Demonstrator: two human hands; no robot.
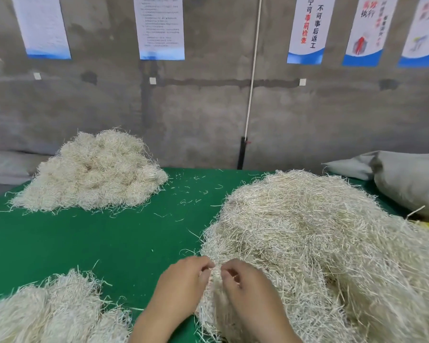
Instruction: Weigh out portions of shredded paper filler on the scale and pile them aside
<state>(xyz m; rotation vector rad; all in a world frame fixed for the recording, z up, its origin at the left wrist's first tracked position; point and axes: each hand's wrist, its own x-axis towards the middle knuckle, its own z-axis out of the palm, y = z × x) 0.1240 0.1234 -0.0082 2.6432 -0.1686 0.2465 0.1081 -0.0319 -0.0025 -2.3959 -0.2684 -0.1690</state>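
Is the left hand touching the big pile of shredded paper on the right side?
Touching. In the head view, the left hand pinches strands at the near edge of the big pile, close to the right hand.

A large heap of shredded paper filler (320, 238), pale cream and loosely tangled, is spread over the right side of the green surface (84, 243). A tuft at its near left edge is pinched by the left hand (183, 280) and the right hand (248, 285). A far pile (92, 174) of rounded clumps is stacked at the back left, and a near pile (47, 310) is laid at the front left, cut off by the frame edge. Loose strands (191, 191) are scattered between far pile and heap
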